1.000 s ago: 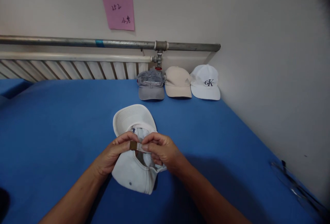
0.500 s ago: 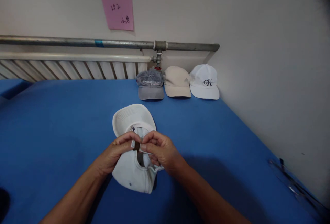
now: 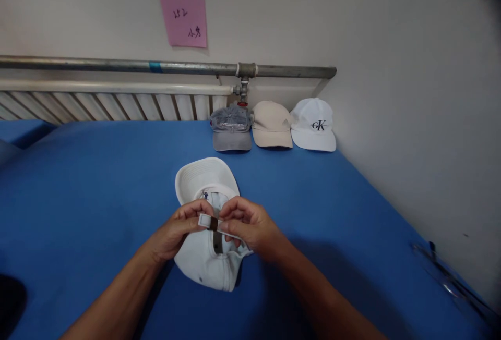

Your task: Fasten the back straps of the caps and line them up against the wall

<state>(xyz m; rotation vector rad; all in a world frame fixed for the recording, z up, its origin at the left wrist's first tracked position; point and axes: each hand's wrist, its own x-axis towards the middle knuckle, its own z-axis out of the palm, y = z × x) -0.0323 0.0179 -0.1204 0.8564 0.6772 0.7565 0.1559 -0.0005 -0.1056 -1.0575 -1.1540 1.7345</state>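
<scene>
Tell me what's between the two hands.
In the head view, the strap of the pale cap and its brown buckle lie between the left hand and right hand.

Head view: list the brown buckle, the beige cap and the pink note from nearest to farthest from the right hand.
1. Brown buckle: just left of the right hand, on the strap of the pale cap.
2. Beige cap: beyond the hand, between the grey cap and the white cap.
3. Pink note: up on the wall, to the left.
</scene>
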